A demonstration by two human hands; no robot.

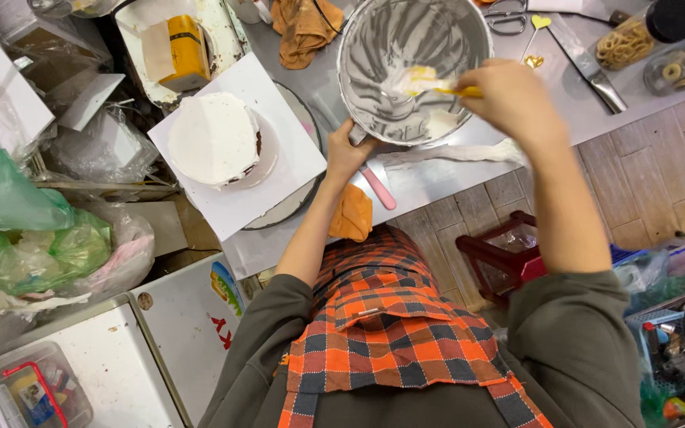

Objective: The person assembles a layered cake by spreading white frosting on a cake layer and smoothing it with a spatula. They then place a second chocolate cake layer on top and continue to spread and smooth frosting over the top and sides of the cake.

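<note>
- My left hand [348, 150] is closed on the near rim of the steel mixing bowl [390, 40], fingers curled over the edge, and keeps the bowl tilted with its open mouth toward me.
- My right hand [509, 99] is closed in a fist around the yellow handle of a spatula [426, 82]; the blade lies inside the bowl, against the wall smeared with white cream.
- The long axis of the spatula runs almost level across the view, blade to the left, handle to the right inside my fist.
- The bowl sits at the near edge of the steel counter [438, 178], partly over the edge; below this edge is wooden floor and a red stool [501, 257], so there is open room on my side.
- Just left of the bowl is a white frosted cake [214, 139] on a white square board [275, 162].
- A pink-handled knife [378, 186] lies under the bowl, near my left wrist.
- An orange cloth [303, 28] lies behind the bowl, scissors [505, 16] at the far right.
</note>
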